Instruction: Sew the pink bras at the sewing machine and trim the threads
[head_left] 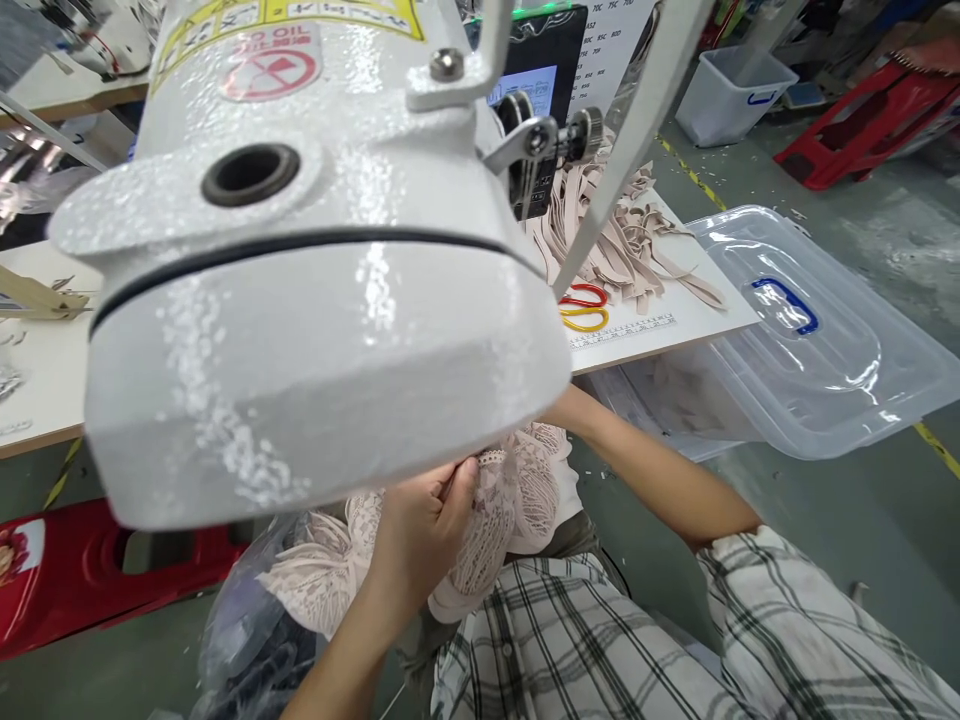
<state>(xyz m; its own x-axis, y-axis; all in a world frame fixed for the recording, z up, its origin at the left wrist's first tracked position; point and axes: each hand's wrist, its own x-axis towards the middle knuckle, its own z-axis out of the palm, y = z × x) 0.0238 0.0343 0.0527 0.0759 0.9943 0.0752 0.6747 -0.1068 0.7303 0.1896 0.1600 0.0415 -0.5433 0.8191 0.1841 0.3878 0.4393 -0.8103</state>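
A pale pink lace bra (480, 540) hangs over my lap below the head of a white sewing machine (322, 370). My left hand (427, 515) pinches its upper edge between thumb and fingers, close under the machine head. On the far side my right hand (561, 408) reaches behind the machine head beside the lace; its fingers are hidden. The needle area cannot be seen from here, as the machine head covers it.
Red-and-yellow-handled scissors (585, 308), a printed ruler (626, 330) and a heap of beige straps (600, 230) lie on the table at right. Beside it stands a lidded clear bin (825, 350). A red stool (82, 570) is at lower left, near a plastic bag (255, 620).
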